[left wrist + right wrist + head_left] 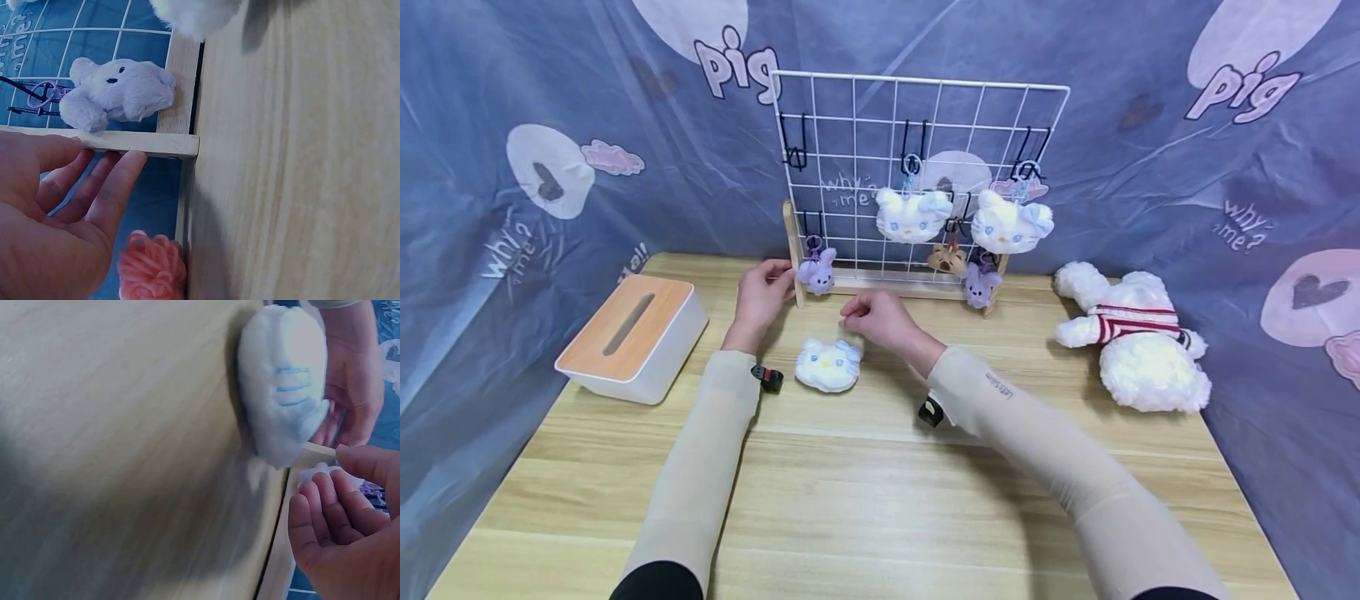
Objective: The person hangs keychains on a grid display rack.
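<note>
My left hand (762,293) is at the left end of a white wire grid rack (917,81), its fingertips touching the wooden side post (172,144). Beside that post hangs a purple bunny plush keychain (817,273). A white cat-face plush (827,367) with a pale blue bow lies on the table between my forearms. My right hand (880,319) hovers just behind and to the right of it. In the right wrist view, its fingers are loosely curled, with a gap to the thumb and nothing visible between them.
Two cat-face plushes (912,217), a brown plush (947,260) and another purple plush (981,286) hang on the rack. A wood-topped tissue box (658,354) stands left, a white fluffy toy (1150,367) lies right. Coral yarn (153,265) shows behind the post.
</note>
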